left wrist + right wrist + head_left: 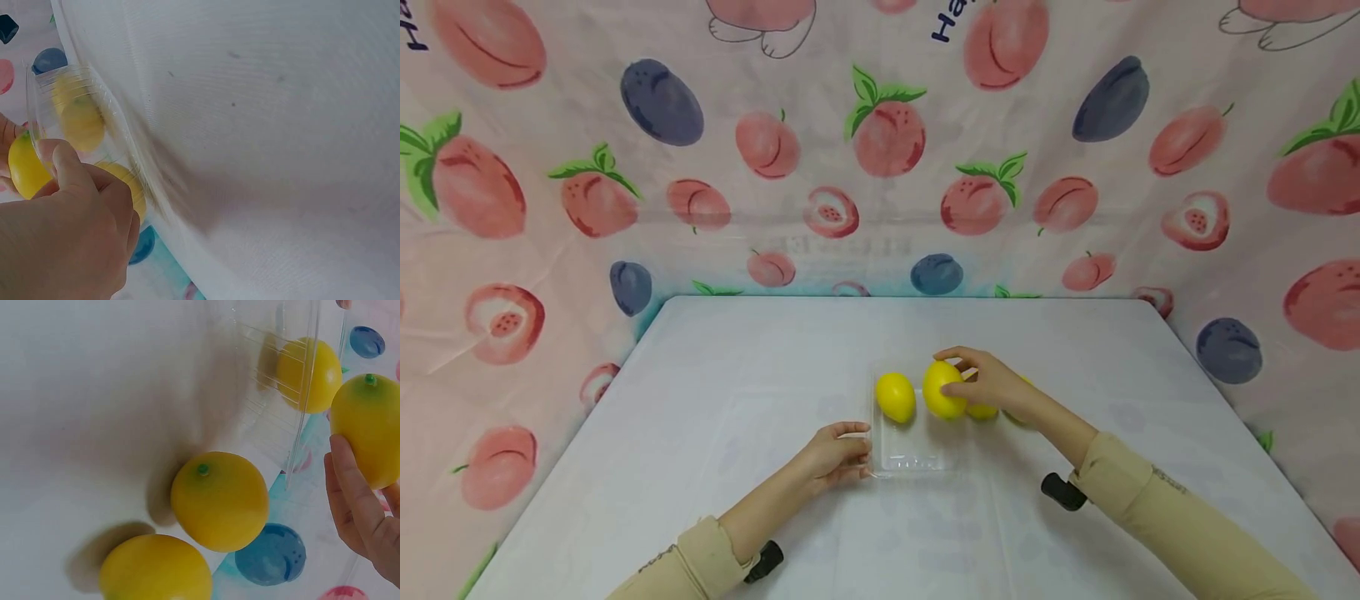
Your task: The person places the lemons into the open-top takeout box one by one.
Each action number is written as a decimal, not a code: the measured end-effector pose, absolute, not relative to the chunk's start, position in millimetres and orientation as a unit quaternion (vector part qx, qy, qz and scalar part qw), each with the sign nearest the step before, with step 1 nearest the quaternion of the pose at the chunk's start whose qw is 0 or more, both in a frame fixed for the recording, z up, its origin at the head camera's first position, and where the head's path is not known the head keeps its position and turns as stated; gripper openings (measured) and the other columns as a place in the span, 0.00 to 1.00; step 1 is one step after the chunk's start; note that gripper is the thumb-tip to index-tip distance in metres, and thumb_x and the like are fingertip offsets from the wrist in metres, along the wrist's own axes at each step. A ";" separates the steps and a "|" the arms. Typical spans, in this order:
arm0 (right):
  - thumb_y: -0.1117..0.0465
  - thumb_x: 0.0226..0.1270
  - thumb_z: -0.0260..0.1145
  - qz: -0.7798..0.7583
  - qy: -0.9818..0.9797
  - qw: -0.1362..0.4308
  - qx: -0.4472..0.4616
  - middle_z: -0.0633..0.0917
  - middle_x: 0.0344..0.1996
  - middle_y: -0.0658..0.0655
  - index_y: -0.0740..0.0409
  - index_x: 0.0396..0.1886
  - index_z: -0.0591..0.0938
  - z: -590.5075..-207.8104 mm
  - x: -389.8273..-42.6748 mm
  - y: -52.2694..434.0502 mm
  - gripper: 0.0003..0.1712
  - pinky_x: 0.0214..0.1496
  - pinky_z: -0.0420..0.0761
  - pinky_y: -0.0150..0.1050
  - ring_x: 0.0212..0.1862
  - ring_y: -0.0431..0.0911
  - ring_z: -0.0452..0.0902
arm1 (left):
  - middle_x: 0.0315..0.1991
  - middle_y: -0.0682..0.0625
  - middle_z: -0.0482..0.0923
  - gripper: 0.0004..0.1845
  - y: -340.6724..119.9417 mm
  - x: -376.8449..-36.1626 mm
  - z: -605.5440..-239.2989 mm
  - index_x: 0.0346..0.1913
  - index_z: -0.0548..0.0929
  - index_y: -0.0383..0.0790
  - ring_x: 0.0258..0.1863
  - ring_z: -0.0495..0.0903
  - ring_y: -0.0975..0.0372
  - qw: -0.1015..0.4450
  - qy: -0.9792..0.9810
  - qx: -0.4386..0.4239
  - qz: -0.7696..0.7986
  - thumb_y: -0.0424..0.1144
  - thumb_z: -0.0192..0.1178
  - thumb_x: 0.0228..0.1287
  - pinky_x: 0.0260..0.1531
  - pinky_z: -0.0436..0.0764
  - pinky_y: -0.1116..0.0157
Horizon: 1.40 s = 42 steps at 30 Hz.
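A clear plastic tray (917, 463) lies on the table, and my left hand (831, 457) pinches its left wall between thumb and fingers. Inside it, toward the back left, sits one yellow lemon (896, 398). My right hand (994, 387) grips another lemon (942, 392), held up over the tray's right back part. In the right wrist view this held lemon shows a green stem tip, with fingers (353, 487) against its side. To the tray's right, a lemon (220, 501) and a further lemon (156, 569) rest on the table, partly hidden by my right hand in the head view.
The table (760, 350) has a white cover. Behind and around it hangs a pink cloth (842, 50) printed with peaches and blue fruit. A black wrist device (1063, 492) sits under the right sleeve, another black device (765, 562) under the left.
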State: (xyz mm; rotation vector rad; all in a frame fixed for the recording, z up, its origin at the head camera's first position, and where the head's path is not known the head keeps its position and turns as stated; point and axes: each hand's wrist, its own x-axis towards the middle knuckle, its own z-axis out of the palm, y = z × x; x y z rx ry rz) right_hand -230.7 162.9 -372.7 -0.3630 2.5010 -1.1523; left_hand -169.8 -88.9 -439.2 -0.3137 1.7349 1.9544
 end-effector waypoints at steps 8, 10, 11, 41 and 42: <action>0.58 0.63 0.64 -0.385 0.893 0.168 -0.163 0.74 0.55 0.68 0.57 0.63 0.70 -370.7 -240.9 150.9 0.29 0.42 0.84 0.44 0.45 0.56 0.77 | 0.27 0.52 0.72 0.19 -90.6 -168.7 -436.8 0.59 0.67 0.29 0.25 0.72 0.65 0.247 0.635 -0.117 0.723 0.26 0.52 0.65 0.24 0.81 0.73; 0.59 0.62 0.64 -0.386 0.893 0.170 -0.157 0.74 0.54 0.68 0.56 0.63 0.70 -371.1 -241.9 149.1 0.29 0.41 0.84 0.45 0.44 0.55 0.76 | 0.27 0.52 0.73 0.20 -91.0 -168.0 -435.8 0.59 0.67 0.29 0.25 0.73 0.65 0.248 0.634 -0.116 0.723 0.26 0.52 0.65 0.24 0.81 0.73; 0.59 0.62 0.64 -0.382 0.895 0.167 -0.159 0.74 0.53 0.68 0.56 0.63 0.70 -371.4 -242.4 148.2 0.29 0.41 0.84 0.44 0.44 0.55 0.76 | 0.27 0.52 0.72 0.20 -91.2 -167.8 -435.4 0.59 0.67 0.29 0.25 0.73 0.65 0.248 0.634 -0.115 0.723 0.26 0.52 0.65 0.24 0.82 0.73; 0.55 0.56 0.71 -0.197 0.961 0.101 -0.168 0.81 0.46 0.64 0.68 0.50 0.77 -394.3 -254.4 119.4 0.27 0.57 0.76 0.48 0.46 0.54 0.75 | 0.29 0.51 0.73 0.20 -88.8 -166.2 -435.1 0.59 0.68 0.30 0.26 0.74 0.64 0.243 0.643 -0.113 0.717 0.26 0.54 0.64 0.27 0.83 0.71; 0.55 0.55 0.72 -0.184 0.963 0.095 -0.173 0.81 0.44 0.63 0.68 0.49 0.77 -396.1 -254.1 118.1 0.27 0.55 0.77 0.47 0.44 0.54 0.75 | 0.29 0.51 0.73 0.20 -88.9 -166.0 -435.4 0.59 0.68 0.30 0.26 0.74 0.64 0.243 0.643 -0.112 0.717 0.26 0.54 0.64 0.27 0.83 0.71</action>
